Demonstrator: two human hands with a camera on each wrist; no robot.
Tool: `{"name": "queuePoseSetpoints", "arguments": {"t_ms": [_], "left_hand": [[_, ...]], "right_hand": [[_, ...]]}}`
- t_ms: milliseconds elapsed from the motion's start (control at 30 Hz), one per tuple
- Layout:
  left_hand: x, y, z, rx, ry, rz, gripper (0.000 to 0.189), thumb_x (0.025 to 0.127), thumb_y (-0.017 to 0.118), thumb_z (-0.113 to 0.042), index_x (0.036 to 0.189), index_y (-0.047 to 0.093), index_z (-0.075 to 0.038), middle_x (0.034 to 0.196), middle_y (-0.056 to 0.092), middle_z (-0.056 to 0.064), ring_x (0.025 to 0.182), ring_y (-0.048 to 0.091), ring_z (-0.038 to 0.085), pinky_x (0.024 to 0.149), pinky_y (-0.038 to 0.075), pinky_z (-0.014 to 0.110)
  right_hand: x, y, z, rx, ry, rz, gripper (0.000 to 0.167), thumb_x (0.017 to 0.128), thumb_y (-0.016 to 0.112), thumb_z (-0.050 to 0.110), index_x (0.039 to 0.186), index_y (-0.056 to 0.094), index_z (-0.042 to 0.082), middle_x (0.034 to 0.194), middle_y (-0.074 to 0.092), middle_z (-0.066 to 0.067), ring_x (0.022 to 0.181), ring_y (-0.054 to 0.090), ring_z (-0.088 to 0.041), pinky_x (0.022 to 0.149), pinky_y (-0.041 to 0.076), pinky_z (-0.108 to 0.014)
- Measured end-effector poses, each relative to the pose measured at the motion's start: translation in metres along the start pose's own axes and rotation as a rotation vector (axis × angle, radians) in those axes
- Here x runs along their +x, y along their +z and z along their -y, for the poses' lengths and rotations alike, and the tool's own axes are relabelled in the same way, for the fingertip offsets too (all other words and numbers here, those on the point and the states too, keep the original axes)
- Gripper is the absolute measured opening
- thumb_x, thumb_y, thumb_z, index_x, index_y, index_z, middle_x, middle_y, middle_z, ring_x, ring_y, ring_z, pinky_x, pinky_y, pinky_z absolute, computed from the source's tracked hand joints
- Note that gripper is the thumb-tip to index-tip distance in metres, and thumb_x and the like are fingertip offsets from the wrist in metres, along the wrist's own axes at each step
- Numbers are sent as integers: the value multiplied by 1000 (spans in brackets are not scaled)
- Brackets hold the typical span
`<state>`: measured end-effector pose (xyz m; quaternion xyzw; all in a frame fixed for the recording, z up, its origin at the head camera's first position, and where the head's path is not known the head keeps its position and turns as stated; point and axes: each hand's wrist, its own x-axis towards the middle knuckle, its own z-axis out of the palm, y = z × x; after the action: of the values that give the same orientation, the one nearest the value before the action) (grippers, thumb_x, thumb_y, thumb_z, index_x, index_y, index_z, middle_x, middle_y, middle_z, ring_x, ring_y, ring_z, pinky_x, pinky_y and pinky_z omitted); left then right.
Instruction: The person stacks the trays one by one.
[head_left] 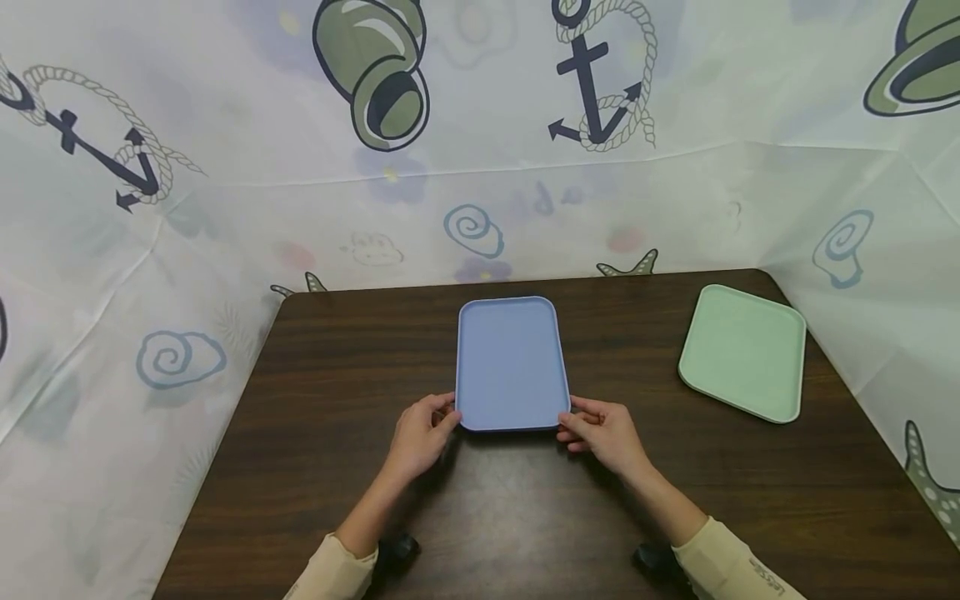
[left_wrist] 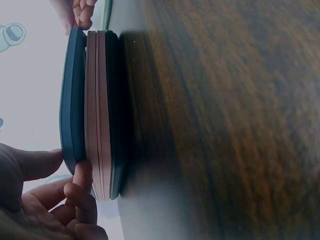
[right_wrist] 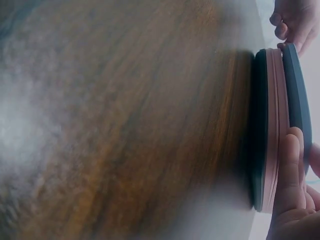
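Note:
A blue rectangular tray with rounded corners lies uppermost on a stack in the middle of the table. My left hand pinches its near left corner, thumb on the rim and fingers under the edge. At the near right corner my right hand grips the same tray in a like way. Beneath it, the left wrist view shows pink trays and a dark tray at the bottom against the tabletop. A narrow gap shows between the blue tray and the pink ones. From above, the blue tray hides the others.
A light green tray lies turned at an angle near the right edge of the dark wooden table. Printed cloth hangs behind the table and along both sides.

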<state>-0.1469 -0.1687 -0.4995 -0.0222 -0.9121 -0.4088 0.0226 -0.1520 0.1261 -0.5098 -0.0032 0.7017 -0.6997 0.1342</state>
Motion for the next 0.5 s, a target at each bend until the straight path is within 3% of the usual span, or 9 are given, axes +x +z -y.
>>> {"name": "queuePoseSetpoints", "arguments": {"t_ms": [500], "left_hand": [[-2,7,1,71,30,-48,34,91,70,-15,123,68,-3,83,62,-4,61,48,10,57,40,29]], "right_hand": [[2,3,-5,-53,-23,-79,48,89,72,6,129,55,-14,86,71,-23,71,72,-27,60,57,-35]]}}
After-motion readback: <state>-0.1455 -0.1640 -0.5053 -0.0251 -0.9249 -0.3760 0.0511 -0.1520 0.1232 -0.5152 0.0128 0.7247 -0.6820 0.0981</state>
